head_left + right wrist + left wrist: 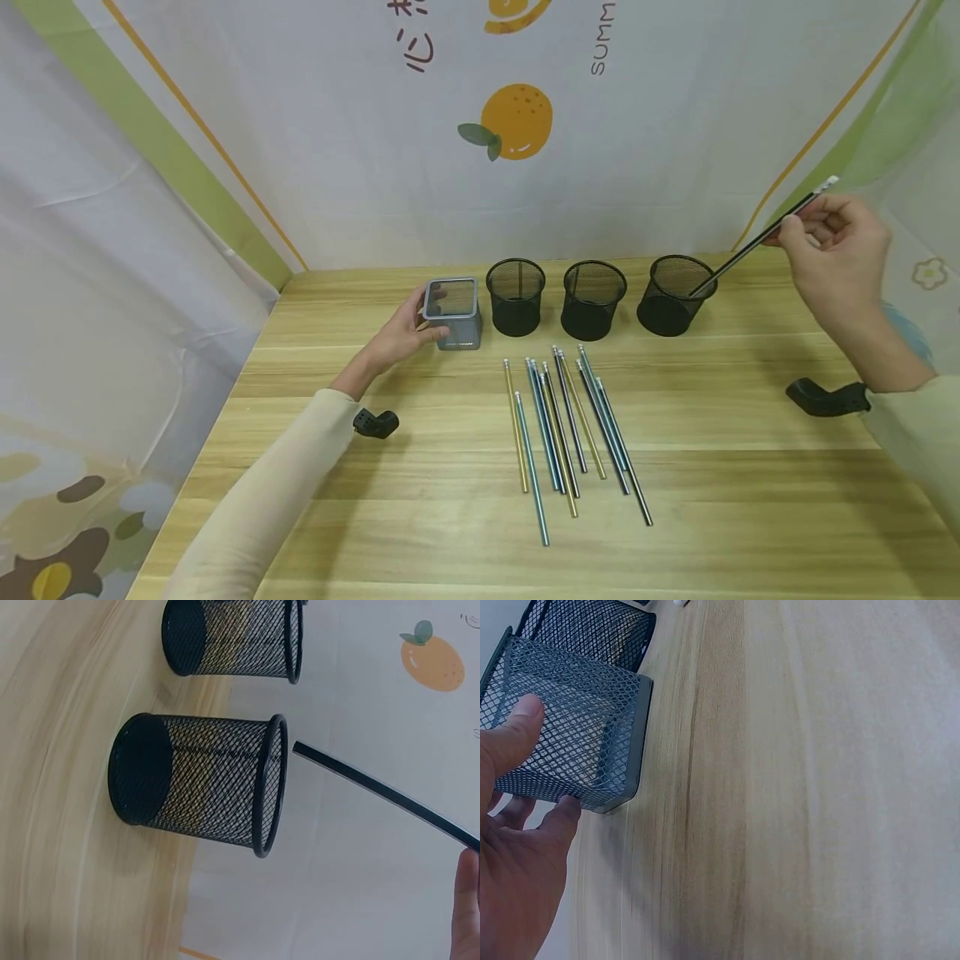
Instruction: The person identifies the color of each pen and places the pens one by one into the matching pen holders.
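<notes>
My left hand [408, 333] holds a square grey mesh pen holder [459, 332], thumb on its near side and fingers at its left and far side. In the left wrist view the thumb lies against the mesh wall of the pen holder [570, 727]. Raised at the right, my right hand [843, 250] pinches a black pencil [757, 242] near its white eraser end. The pencil slants down to the left, its lower tip just above the rim of the rightmost round black mesh cup [667, 312]. In the right wrist view, that tip is apart from the cup [202, 780].
Two more round black mesh cups, one [516, 312] beside the grey holder and another [590, 317] to its right, complete the row. Several gold, blue and black pencils [558, 433] lie on the wooden table [720, 517]. A printed cloth [360, 167] hangs behind.
</notes>
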A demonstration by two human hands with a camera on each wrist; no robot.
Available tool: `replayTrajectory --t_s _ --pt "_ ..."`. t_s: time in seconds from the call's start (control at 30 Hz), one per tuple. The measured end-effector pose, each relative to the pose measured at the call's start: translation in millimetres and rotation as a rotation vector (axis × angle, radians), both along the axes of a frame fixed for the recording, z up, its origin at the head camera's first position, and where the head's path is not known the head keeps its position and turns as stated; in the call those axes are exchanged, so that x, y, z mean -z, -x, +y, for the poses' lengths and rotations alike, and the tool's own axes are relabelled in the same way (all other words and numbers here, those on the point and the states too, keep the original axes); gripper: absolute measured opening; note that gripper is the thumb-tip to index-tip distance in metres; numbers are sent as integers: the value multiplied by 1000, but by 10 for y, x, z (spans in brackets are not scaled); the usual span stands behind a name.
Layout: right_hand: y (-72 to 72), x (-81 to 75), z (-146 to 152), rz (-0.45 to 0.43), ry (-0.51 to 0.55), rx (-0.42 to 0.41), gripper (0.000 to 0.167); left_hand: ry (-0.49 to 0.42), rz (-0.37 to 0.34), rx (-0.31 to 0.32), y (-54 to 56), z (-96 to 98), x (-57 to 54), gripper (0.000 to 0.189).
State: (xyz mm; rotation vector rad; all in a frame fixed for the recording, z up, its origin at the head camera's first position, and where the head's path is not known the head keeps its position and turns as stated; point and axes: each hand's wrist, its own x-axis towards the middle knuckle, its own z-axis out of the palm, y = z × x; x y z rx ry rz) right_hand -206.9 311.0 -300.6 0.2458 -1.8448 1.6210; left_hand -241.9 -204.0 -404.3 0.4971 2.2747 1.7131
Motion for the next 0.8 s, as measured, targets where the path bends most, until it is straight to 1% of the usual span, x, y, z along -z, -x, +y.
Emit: replayTrajectory --t_s 0.1,0.17,0.27,0.33,0.5,0.57,0.6,0.67,0.73,0.8 --pt "17 12 10 -21 -64 52 11 2 7 2 0 -5 9 72" --pt "28 24 15 -29 -69 61 11 -1 3 0 -1 -3 11 72" --pt "55 44 27 -35 -48 58 12 -5 -1 -1 -2 0 9 72" --pt "78 61 41 -38 -13 43 13 -7 0 -2 -4 -1 6 72" --pt "132 131 79 -51 0 36 14 -3 7 1 -12 -6 -1 72" --pt "148 167 87 -54 -13 36 15 0 10 4 -15 -7 -3 72" --pt "155 184 89 -54 1 26 14 1 12 5 -15 -6 -4 71" --pt "168 220 95 -65 -21 31 14 1 13 7 -15 -4 -4 71" --pt "177 257 100 -88 -53 42 13 0 15 7 -14 -1 -4 72" --pt "186 299 106 -111 -61 35 12 1 17 7 -14 2 -6 72"
